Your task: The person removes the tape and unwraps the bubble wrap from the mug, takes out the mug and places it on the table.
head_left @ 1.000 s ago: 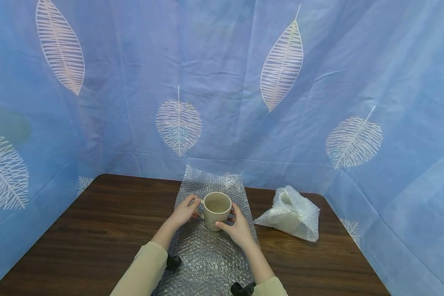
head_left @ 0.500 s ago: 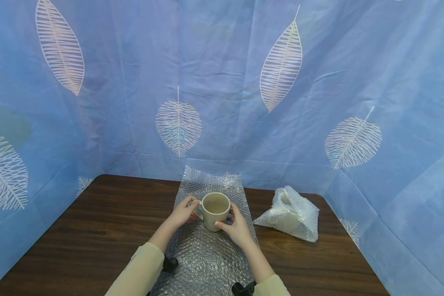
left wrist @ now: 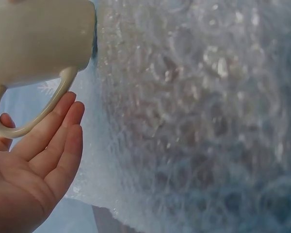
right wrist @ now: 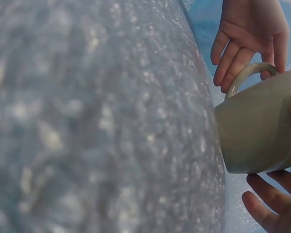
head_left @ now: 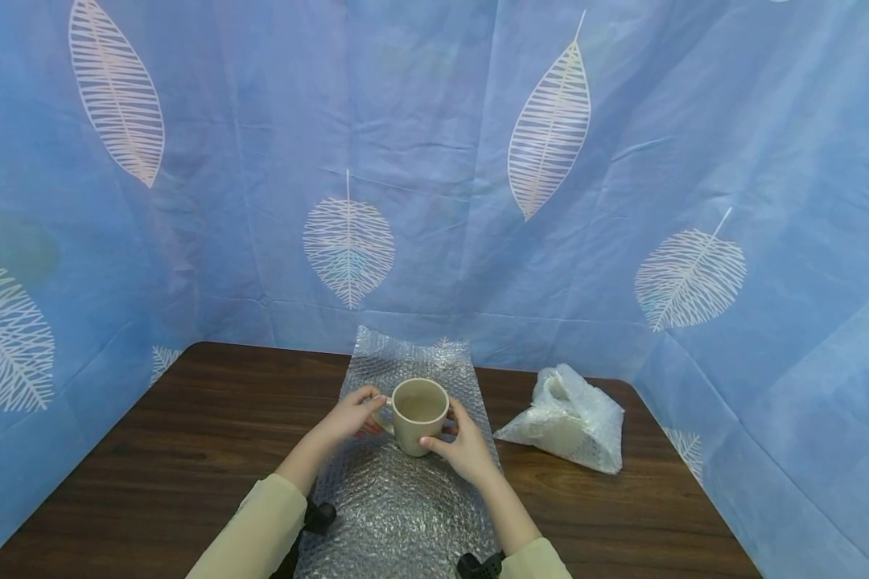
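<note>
A cream mug point(head_left: 413, 438) sits upright on a long sheet of bubble wrap point(head_left: 405, 507), or just at its surface. My right hand point(head_left: 467, 450) holds the mug's right side, thumb in front and fingers round the back. On the other side my left hand point(head_left: 349, 416) is at the mug's handle point(left wrist: 51, 104). In the left wrist view its fingers point(left wrist: 51, 150) lie nearly straight beside the handle, palm showing; a fingertip appears at the handle's other end. The right wrist view shows the mug's side point(right wrist: 257, 131) between both hands.
A crumpled bubble-wrap bundle point(head_left: 579, 418) with something pale inside lies at the right of the dark wooden table point(head_left: 188, 450). A blue leaf-patterned cloth point(head_left: 434, 257) hangs behind and at both sides. Bubble wrap reaches the table's back edge.
The mug and both hands have shifted slightly left. My left forearm has swung outward to the left, and its thumb has drawn slightly back at the handle. My right hand keeps its hold.
</note>
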The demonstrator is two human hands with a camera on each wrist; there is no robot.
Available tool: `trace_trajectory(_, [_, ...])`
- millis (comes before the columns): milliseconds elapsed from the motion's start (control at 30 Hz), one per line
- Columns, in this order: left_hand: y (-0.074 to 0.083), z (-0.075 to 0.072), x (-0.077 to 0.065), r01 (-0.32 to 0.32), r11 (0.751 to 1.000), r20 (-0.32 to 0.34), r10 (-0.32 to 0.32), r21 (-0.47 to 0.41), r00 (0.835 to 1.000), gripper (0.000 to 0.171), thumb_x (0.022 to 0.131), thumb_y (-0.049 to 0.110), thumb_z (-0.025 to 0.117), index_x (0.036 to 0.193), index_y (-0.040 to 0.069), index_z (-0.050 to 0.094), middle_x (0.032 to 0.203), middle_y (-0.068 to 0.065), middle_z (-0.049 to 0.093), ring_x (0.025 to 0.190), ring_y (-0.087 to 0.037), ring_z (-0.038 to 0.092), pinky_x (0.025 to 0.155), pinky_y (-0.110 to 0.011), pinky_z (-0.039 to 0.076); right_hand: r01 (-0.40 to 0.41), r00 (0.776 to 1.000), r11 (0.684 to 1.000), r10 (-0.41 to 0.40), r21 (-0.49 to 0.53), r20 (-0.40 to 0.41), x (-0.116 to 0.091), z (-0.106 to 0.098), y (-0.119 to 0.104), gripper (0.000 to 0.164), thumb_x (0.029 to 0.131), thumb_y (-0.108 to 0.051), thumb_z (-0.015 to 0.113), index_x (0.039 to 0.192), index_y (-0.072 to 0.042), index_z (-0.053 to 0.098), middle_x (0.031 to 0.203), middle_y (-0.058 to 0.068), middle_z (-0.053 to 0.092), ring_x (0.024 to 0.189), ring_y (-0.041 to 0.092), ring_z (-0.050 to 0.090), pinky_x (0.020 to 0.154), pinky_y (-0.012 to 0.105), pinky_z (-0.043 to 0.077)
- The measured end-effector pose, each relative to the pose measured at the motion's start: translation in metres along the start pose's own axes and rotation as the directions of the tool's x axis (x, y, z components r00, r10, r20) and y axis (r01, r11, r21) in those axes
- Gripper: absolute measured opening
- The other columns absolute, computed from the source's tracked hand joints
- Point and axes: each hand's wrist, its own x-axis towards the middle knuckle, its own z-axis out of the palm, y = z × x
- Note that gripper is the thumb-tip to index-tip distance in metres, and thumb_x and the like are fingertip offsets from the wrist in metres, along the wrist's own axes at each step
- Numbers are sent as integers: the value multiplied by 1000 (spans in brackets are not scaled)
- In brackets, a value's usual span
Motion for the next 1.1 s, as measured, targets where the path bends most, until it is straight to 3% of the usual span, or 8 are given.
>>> trace_trajectory(333, [4,-15,-15,5,1000,102,-5,4,995,42,101,38,47,106,-4,54,86,-16,69,85,-33,68,77,-51,51,86,994,996,-87,22,65,-9,-6,-32,76,83,-9,75,146,-1,33,130,27,49,107,46,54,80,55,50])
trace_trajectory(467, [5,-19,-20,32,999,138,-34,19,990,61,99,45,47,131,-6,47,84,-14,70,84,-29,69,79,-49,52,105,991,994,-106,16,80,-8,-6,-27,75,84,-10,75,146,-2,33,132,26,48,110,46,53,82,57,48])
trace_trajectory(533, [5,-20,-22,48,999,148,-49,9,988,64,99,44,47,136,-7,43,82,-14,71,83,-29,69,78,-47,52,97,991,995,-100,36,86,-5,-5,-19,75,85,-12,74,147,-5,33,136,25,46,114,45,52,86,56,47])
trace_trajectory(600, [4,-21,-24,54,999,156,-53,-5,986,59,100,42,47,131,-8,46,82,-15,70,83,-30,69,77,-47,53,91,991,994,-97,62,90,-2,-4,-12,75,86,-14,74,148,-6,32,140,24,43,117,44,50,90,56,45])
trace_trajectory(667, [3,-21,-26,59,998,150,-54,-28,987,48,100,39,47,116,-6,53,83,-17,70,83,-32,69,75,-47,53,85,991,992,-94,98,95,0,-4,-8,76,86,-15,73,149,-7,31,143,23,40,120,43,48,93,56,43])
trace_trajectory(767, [3,-22,-31,61,997,138,-55,-44,989,42,100,38,47,100,-4,51,86,-18,70,85,-34,68,74,-48,53,84,991,987,-97,136,97,1,-3,-7,76,87,-15,72,149,-6,30,145,22,37,123,42,46,96,56,41])
trace_trajectory(1000, [5,-21,-43,77,992,141,-62,-100,988,51,99,46,46,107,-4,50,90,-18,70,90,-34,67,77,-49,52,82,993,987,-93,136,74,4,1,-8,70,91,-16,67,149,-2,29,145,24,38,126,42,44,98,49,41])
trace_trajectory(1100, [5,-21,-46,84,989,120,-70,-118,990,46,100,45,46,99,-1,50,92,-18,70,90,-34,68,77,-49,52,98,992,984,-108,146,59,5,3,-11,66,92,-16,66,147,-2,33,143,23,41,125,41,45,99,48,41])
